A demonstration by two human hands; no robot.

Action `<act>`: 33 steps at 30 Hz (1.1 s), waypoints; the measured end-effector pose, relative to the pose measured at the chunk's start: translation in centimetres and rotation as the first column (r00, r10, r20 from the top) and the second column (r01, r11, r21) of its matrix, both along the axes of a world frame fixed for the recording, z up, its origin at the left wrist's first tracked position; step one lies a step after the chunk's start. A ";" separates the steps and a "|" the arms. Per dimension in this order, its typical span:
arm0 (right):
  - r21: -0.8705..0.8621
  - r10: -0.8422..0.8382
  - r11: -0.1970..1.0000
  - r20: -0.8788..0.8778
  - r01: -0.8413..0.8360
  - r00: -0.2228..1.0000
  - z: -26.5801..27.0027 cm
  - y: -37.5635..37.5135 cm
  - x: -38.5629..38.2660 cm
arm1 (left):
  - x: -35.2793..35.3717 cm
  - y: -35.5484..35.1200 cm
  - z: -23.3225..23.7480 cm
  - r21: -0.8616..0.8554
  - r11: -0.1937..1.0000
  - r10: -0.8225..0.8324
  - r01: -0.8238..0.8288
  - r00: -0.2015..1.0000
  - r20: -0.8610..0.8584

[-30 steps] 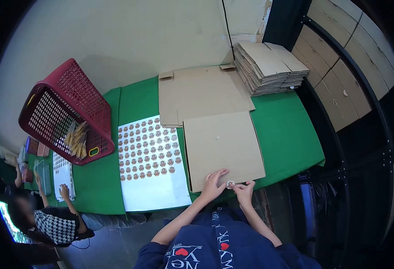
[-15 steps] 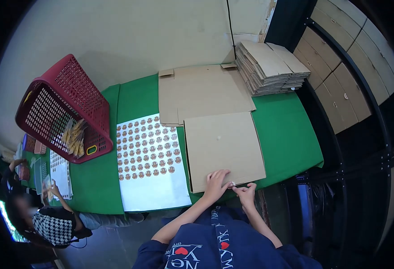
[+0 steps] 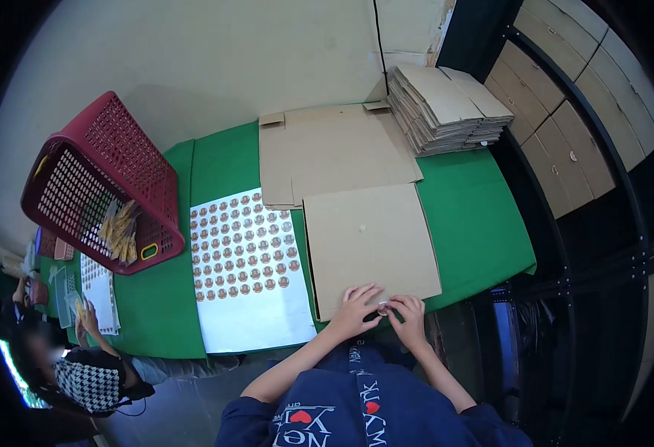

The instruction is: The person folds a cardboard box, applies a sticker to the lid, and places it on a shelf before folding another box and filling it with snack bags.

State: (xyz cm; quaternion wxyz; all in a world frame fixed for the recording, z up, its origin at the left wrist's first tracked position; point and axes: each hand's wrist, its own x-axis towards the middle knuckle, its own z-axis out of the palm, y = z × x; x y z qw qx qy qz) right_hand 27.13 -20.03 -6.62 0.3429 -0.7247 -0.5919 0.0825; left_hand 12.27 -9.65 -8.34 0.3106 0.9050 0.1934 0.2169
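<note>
A brown flat cardboard box [image 3: 372, 238] lies near the table's front edge. At its front edge is a small round sticker [image 3: 383, 308], between my two hands. My left hand [image 3: 353, 311] rests on the box with its fingers spread, its thumb close to the sticker. From the right, my right hand [image 3: 410, 319] holds the sticker's side between thumb and fingers. To the left of the box, a white sheet [image 3: 256, 324] carries rows of similar round stickers, with its lower part bare.
Another flat cardboard piece [image 3: 334, 149] lies behind the box. A stack of folded cartons [image 3: 450, 112] stands at the back right. A red basket [image 3: 129, 164] holding yellowish packets [image 3: 121, 232] sits on the left. A co-worker [image 3: 92, 376] is at the far left.
My right hand has turned and its fingers have spread further onto the box's front edge around the sticker. My left hand stays in almost the same place.
</note>
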 end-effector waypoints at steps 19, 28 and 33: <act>0.017 0.108 0.994 0.006 -0.109 0.994 -0.5 0.9 1.2 | -0.2 -0.4 -2.0 0.098 0.994 -0.055 0.056 0.998 -0.015; 0.200 0.076 0.970 0.295 -0.139 0.952 -4.3 0.1 1.1 | 0.4 -0.8 -0.5 0.047 0.997 0.056 -0.056 0.998 0.003; 0.220 0.071 0.965 0.299 -0.142 0.952 -4.4 0.3 1.2 | 0.6 -0.8 -1.7 0.132 0.989 0.064 -0.066 0.998 0.026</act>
